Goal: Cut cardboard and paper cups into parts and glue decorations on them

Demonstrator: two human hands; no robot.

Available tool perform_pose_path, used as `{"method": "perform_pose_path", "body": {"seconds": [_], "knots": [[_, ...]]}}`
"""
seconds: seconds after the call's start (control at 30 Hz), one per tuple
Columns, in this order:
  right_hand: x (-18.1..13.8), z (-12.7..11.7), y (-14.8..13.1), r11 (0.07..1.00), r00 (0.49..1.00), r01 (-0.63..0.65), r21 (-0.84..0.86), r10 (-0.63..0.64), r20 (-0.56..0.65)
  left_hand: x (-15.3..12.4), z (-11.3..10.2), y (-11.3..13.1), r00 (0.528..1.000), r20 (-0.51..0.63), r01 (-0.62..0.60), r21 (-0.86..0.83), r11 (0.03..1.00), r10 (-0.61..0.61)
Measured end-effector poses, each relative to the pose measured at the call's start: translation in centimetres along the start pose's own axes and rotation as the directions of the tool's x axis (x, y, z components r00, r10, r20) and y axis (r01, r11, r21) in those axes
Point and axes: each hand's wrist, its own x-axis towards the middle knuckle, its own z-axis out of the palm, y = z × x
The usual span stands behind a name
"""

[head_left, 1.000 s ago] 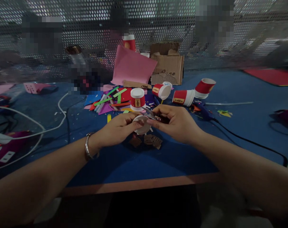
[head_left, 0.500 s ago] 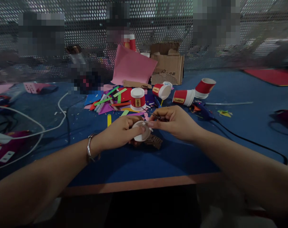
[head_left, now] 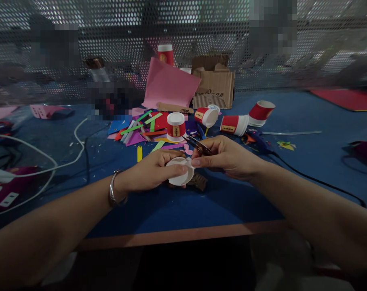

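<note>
The white piece (head_left: 183,179) looks round, shallow and plain, though from here I can't make out its right edge. It's held above brown scraps (head_left: 201,183) on the table (head_left: 135,222), the left hand's (head_left: 153,167) grip pinched on it, thumb across. The right hand's (head_left: 230,159) grip is closed around scissors (head_left: 205,148), blades slightly parted.

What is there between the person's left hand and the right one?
In the head view, a round white piece is between; the left hand grips it.
</note>
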Motion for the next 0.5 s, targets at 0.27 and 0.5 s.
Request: {"method": "perform_pose_path", "body": {"seconds": [0.27, 0.5], "knots": [[-0.16, 0.11, -0.15, 0.999, 1.0, 0.012, 0.034, -0.012, -0.01, -0.03, 0.09, -0.16, 0.998, -0.047, -0.048, -0.046, 0.998, 0.046], [-0.4, 0.37, 0.06, 0.995, 0.994, 0.003, 0.102, -0.014, 0.109, -0.44, -0.11, 0.63, 0.998, 0.02, -0.049, -0.091, 0.995, 0.052]]}}
